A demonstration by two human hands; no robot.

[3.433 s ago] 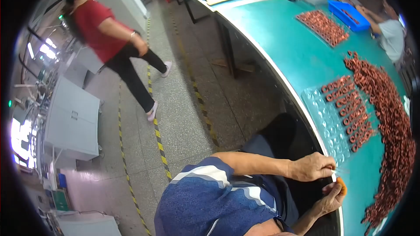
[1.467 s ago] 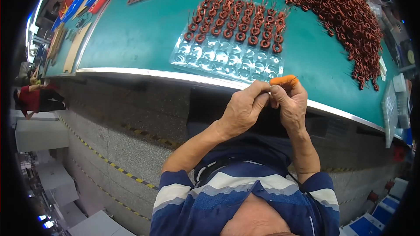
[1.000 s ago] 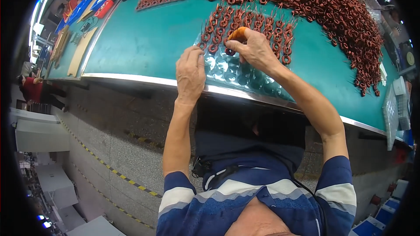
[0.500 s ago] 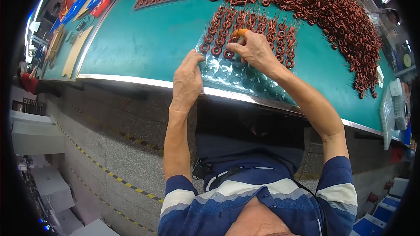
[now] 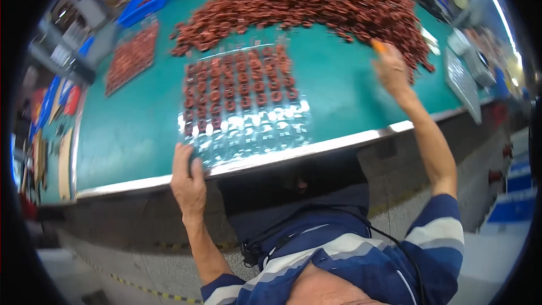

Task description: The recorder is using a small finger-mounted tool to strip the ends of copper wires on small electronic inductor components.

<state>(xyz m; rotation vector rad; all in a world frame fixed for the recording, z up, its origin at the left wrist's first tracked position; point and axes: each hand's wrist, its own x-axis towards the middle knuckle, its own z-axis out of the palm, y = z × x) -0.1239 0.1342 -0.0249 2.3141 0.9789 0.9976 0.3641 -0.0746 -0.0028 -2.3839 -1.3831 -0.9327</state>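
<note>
A clear plastic tray (image 5: 248, 141) with round pockets lies near the table's front edge. Rows of copper-coloured ring coils (image 5: 244, 87) fill its far part, while the near pockets hold none. At the tray's near left corner is my left hand (image 5: 189, 186), thumb and fingers apart, fingertips at the edge. My right hand (image 5: 392, 73), with an orange cover on one fingertip, is at the right end of a big heap of the same coils (image 5: 316, 0). Motion smears its fingers, so I cannot tell whether they hold a coil.
Another filled coil sheet (image 5: 132, 56) lies at the left, with a blue bin (image 5: 149, 0) beyond it. Toward the right edge rest a translucent tray (image 5: 463, 82) and a grey container (image 5: 479, 65). A metal strip (image 5: 141, 185) edges the green table (image 5: 130, 135).
My right hand has left the tray's coils and swung right to the heap. My left hand is now lower, at the tray's near left corner. The whole view has turned and shifted.
</note>
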